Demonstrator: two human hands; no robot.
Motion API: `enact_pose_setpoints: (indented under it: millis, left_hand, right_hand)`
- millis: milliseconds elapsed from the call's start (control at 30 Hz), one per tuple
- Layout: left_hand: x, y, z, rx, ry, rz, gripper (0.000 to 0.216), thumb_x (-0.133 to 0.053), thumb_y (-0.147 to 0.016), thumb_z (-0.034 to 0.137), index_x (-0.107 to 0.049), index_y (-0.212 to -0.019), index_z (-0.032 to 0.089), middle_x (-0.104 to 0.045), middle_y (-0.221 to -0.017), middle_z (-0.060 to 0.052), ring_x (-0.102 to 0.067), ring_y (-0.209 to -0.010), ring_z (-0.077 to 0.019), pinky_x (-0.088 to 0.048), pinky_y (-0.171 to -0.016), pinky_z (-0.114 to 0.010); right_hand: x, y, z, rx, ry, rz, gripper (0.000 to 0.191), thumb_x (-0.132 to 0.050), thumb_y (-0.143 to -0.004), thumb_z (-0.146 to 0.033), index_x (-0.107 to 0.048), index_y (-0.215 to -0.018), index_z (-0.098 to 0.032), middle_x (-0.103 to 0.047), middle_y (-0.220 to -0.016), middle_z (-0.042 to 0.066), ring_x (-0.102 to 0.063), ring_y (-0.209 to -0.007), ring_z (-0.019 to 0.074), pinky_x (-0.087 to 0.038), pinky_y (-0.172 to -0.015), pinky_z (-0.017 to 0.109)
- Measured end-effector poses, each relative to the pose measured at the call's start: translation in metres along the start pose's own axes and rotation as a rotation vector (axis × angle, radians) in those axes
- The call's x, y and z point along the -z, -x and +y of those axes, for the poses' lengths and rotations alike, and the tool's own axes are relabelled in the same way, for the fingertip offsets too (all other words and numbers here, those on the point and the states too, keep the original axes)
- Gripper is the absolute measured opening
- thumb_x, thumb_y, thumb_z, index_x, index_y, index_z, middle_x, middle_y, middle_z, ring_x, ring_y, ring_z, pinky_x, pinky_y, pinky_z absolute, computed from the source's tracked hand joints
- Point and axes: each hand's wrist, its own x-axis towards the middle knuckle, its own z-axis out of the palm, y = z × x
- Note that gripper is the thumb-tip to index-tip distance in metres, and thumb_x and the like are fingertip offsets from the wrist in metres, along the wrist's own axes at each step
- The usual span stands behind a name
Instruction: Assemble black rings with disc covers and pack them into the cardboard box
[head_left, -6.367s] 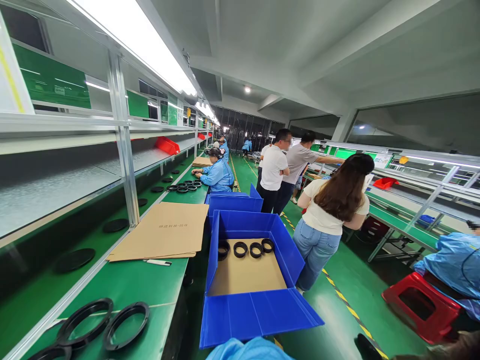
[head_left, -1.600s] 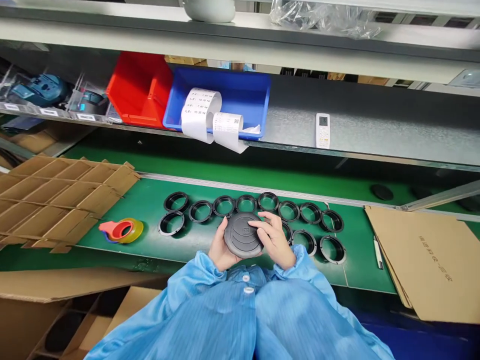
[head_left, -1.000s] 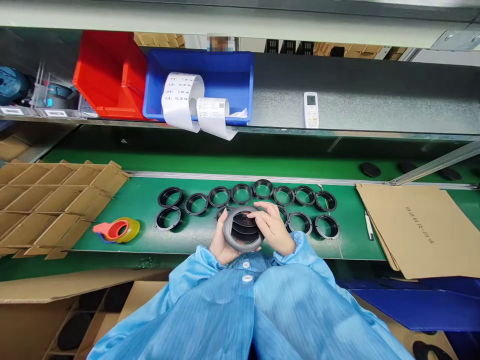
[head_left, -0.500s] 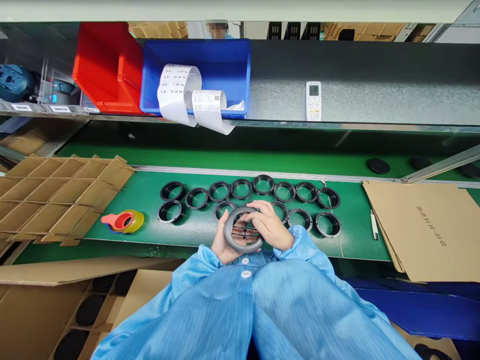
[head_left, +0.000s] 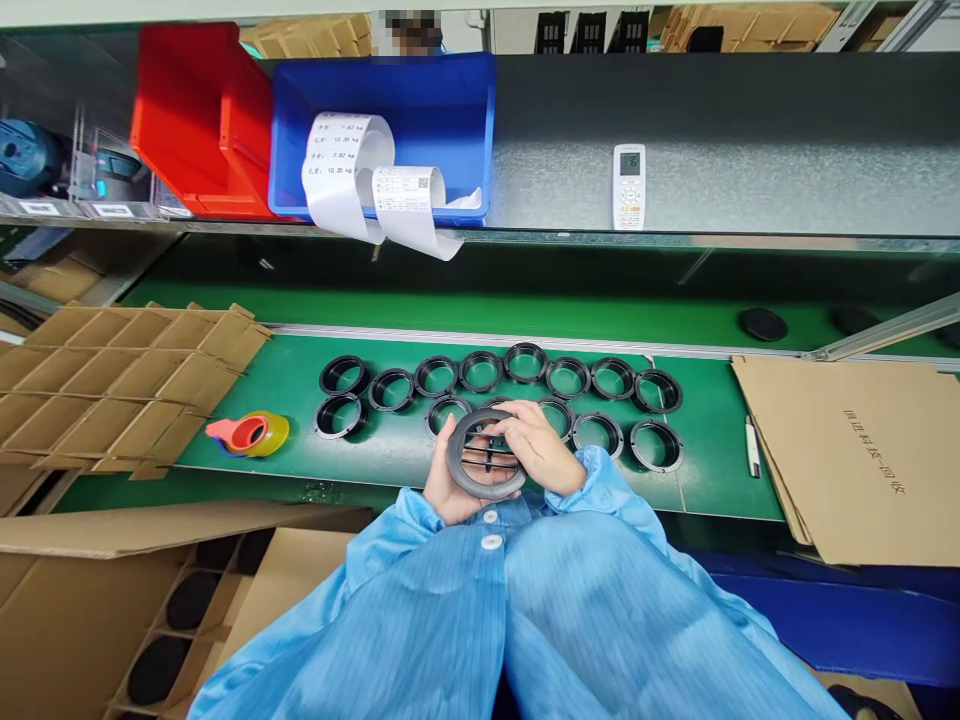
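Observation:
A round black vent with open slats (head_left: 484, 455) sits between both hands just above the near edge of the green bench (head_left: 292, 375). My left hand (head_left: 444, 480) cups it from below and the left. My right hand (head_left: 541, 450) grips its right side, fingers lying over the slats. Several black rings (head_left: 480, 372) lie in two rows on the bench right behind the hands. Blue sleeves cover both arms.
A tape dispenser (head_left: 247, 434) and a cardboard divider grid (head_left: 127, 385) lie to the left. Flat cardboard sheets (head_left: 862, 450) and a pen (head_left: 751, 446) lie to the right. The shelf above holds a red bin (head_left: 202, 125), a blue bin (head_left: 442, 110) with label rolls and a remote (head_left: 628, 186). A carton (head_left: 172, 620) stands below left.
The view swung from the aisle down to the bench. The round part showed a closed ribbed face earlier; now its slats are open and my fingers show through them. My right fingers shifted slightly.

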Motion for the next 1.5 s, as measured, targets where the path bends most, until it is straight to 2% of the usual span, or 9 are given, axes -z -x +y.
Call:
enact_pose_setpoints:
  millis: [333,533,733,933,1033,1167,1267,1400,1500]
  left_hand:
    - [0.004,-0.002,-0.001,-0.056,-0.035,0.089,0.070,-0.043,-0.089,0.074,-0.064,-0.113,0.011,-0.069,-0.107,-0.022,-0.068,-0.097,-0.0393,-0.056,-0.078,-0.059]
    - [0.008,-0.001,0.001,-0.080,0.027,0.033,0.063,-0.043,-0.092,0.067,-0.063,-0.123,0.016,-0.067,-0.120,-0.019,-0.060,-0.116,-0.0435,-0.051,-0.087,-0.062]
    - [0.010,0.000,0.002,-0.132,0.035,0.031,0.062,-0.046,-0.091,0.066,-0.063,-0.124,0.016,-0.066,-0.125,-0.019,-0.058,-0.119,-0.0441,-0.047,-0.092,-0.065]
    - [0.007,0.001,0.003,-0.176,0.081,0.110,0.061,-0.048,-0.093,0.063,-0.063,-0.123,0.012,-0.064,-0.129,-0.018,-0.056,-0.125,-0.0380,-0.041,-0.105,-0.057]
    - [0.001,0.001,0.004,-0.194,0.090,0.110,0.060,-0.046,-0.094,0.062,-0.064,-0.119,0.011,-0.065,-0.128,-0.018,-0.056,-0.125,-0.0361,-0.040,-0.107,-0.053]
    - [0.000,0.000,0.006,-0.188,0.086,0.124,0.059,-0.043,-0.095,0.062,-0.065,-0.115,0.011,-0.068,-0.122,-0.018,-0.061,-0.118,-0.0339,-0.045,-0.102,-0.050]
    - [0.005,-0.001,0.008,-0.162,0.067,0.152,0.061,-0.042,-0.094,0.064,-0.065,-0.113,0.011,-0.070,-0.113,-0.017,-0.066,-0.106,-0.0336,-0.051,-0.093,-0.050]
    - [0.009,-0.002,0.011,-0.080,0.009,0.085,0.066,-0.038,-0.092,0.070,-0.064,-0.115,0.013,-0.070,-0.108,-0.019,-0.068,-0.096,-0.0392,-0.056,-0.076,-0.056]
    - [0.007,-0.003,0.012,-0.056,0.011,0.036,0.067,-0.038,-0.092,0.070,-0.063,-0.116,0.013,-0.070,-0.104,-0.019,-0.069,-0.095,-0.0391,-0.057,-0.075,-0.056]
  right_hand:
    - [0.007,0.002,-0.003,-0.010,0.003,-0.027,0.052,-0.025,-0.105,-0.050,-0.070,-0.112,-0.023,-0.058,-0.133,0.010,-0.043,-0.132,0.0226,-0.038,-0.114,0.046]
    - [0.008,0.004,-0.006,0.011,-0.022,0.042,0.047,-0.032,-0.104,-0.049,-0.070,-0.113,-0.023,-0.049,-0.144,0.010,-0.043,-0.133,0.0234,-0.043,-0.111,0.045]
    - [0.005,0.005,-0.004,0.036,-0.056,0.075,0.043,-0.034,-0.104,-0.046,-0.069,-0.116,-0.025,-0.048,-0.143,0.009,-0.044,-0.133,0.0227,-0.042,-0.112,0.044]
    - [0.002,0.002,-0.007,0.037,-0.086,0.096,0.042,-0.035,-0.104,-0.045,-0.070,-0.113,-0.024,-0.050,-0.141,0.010,-0.045,-0.131,0.0224,-0.044,-0.110,0.043]
    - [0.001,0.001,-0.008,0.016,-0.081,0.094,0.044,-0.034,-0.104,-0.048,-0.070,-0.111,-0.024,-0.051,-0.140,0.010,-0.046,-0.131,0.0226,-0.045,-0.108,0.042]
    - [-0.001,0.001,-0.007,-0.008,-0.071,0.088,0.046,-0.032,-0.104,-0.049,-0.070,-0.111,-0.023,-0.051,-0.140,0.011,-0.047,-0.131,0.0224,-0.044,-0.109,0.043]
    - [-0.002,0.002,-0.004,-0.016,-0.059,0.087,0.044,-0.033,-0.104,-0.047,-0.069,-0.113,-0.023,-0.051,-0.140,0.011,-0.046,-0.131,0.0219,-0.041,-0.112,0.043]
    - [-0.004,0.004,0.001,-0.050,-0.027,0.068,0.044,-0.033,-0.104,-0.047,-0.069,-0.114,-0.023,-0.051,-0.141,0.010,-0.046,-0.132,0.0220,-0.039,-0.114,0.044]
    - [-0.005,0.005,0.003,-0.067,-0.022,0.059,0.045,-0.032,-0.104,-0.047,-0.069,-0.113,-0.023,-0.050,-0.141,0.010,-0.045,-0.132,0.0219,-0.038,-0.114,0.044]
